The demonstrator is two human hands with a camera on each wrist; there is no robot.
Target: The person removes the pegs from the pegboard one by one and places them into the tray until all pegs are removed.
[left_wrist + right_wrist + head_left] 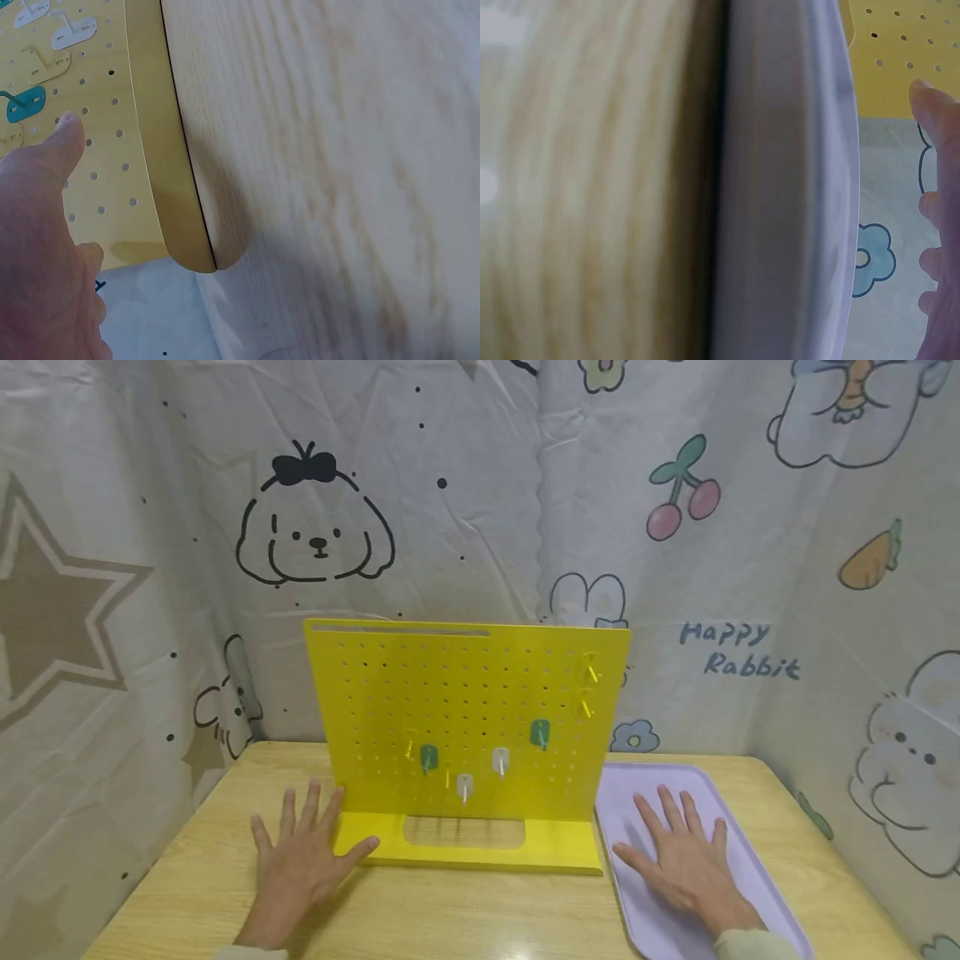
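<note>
A yellow pegboard (450, 693) stands upright on its yellow base (562, 852) in the head view. Several hooks hang on it: green ones such as the green hook (540, 734), white ones such as the white hook (501, 761), and yellow ones such as the yellow hook (590, 669). My left hand (300, 856), fingers spread, lies by the base's left end, its thumb near the base's front edge. My right hand (684, 856) is spread over the lilac tray (630, 902) to the right of the board. Neither hand holds anything.
Everything stands on a light wooden table (450, 918). Close behind hangs a printed white curtain (465, 527), which also runs along both sides. The tray's raised rim (825, 180) borders the wood in the right wrist view.
</note>
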